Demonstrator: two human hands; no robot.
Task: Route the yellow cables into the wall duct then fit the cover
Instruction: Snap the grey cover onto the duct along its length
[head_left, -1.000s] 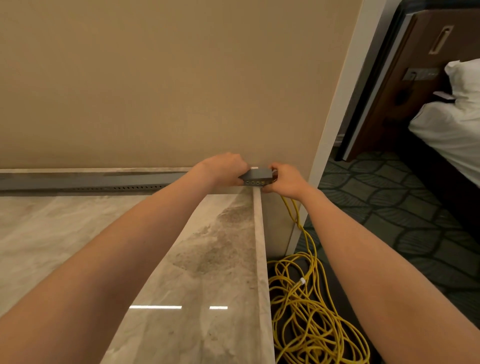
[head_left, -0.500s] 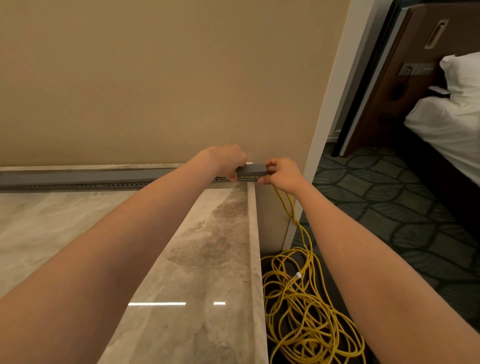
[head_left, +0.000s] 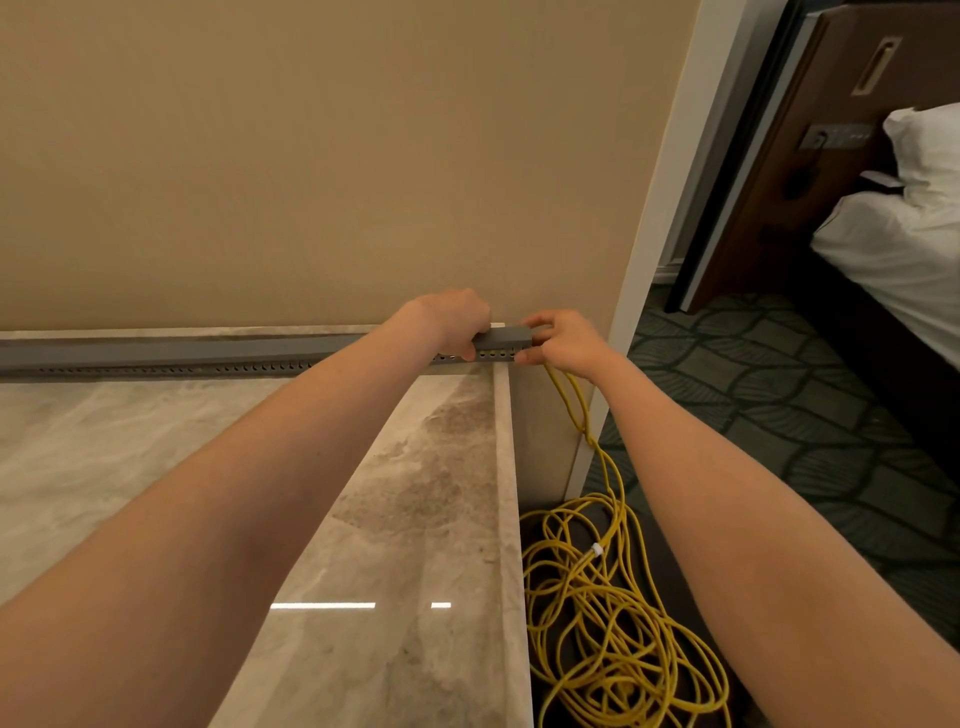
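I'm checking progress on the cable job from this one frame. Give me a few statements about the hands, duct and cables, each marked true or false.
1. Both hands are at the right end of the grey duct. True.
2. The yellow cables lie coiled on the marble counter. False: they lie on the floor beside the marble counter.
3. The right hand holds yellow cable. True.
4. The left hand rests flat on the counter. False: it grips the duct.

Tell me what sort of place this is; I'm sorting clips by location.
Probably a hotel room: a bed with white linen, patterned carpet and a polished marble counter along the wall.
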